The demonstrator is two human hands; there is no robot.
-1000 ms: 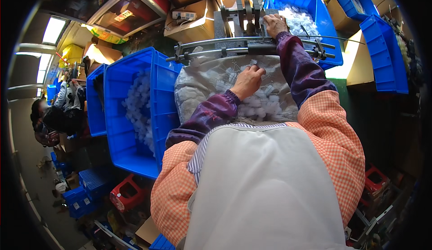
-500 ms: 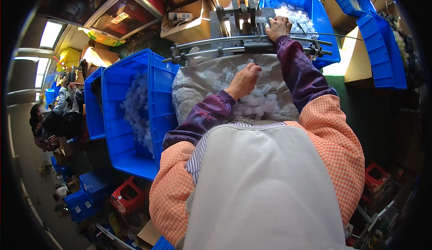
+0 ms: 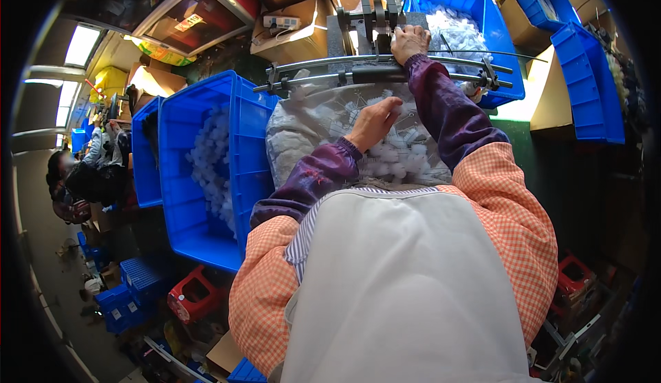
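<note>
My right hand [image 3: 411, 43] is at the small dark metal bench machine [image 3: 377, 28], fingers bent down onto its right side; what they grip is hidden. Below the machine's metal rails [image 3: 385, 75], my left hand [image 3: 374, 122] hovers over a grey cloth [image 3: 292, 131] on my lap side. Its fingers and thumb are pressed together, and anything between them is too small to make out. Fuzzy white tufts and small white comb-like plastic pieces [image 3: 406, 150] lie scattered on the cloth under that hand.
A blue crate [image 3: 251, 156] of white tufted pieces [image 3: 212, 169] stands at my left. Behind the machine to the right is another blue bin [image 3: 506, 52] with white pieces. Cardboard boxes [image 3: 292, 35] are at the back. A red stool [image 3: 193, 293] and a seated person [image 3: 96, 169] are farther left.
My right hand has shifted left across the machine, toward its middle. The left hand stays nearly in place over the cloth, its fingers drawn closer together. The view has shifted slightly.
</note>
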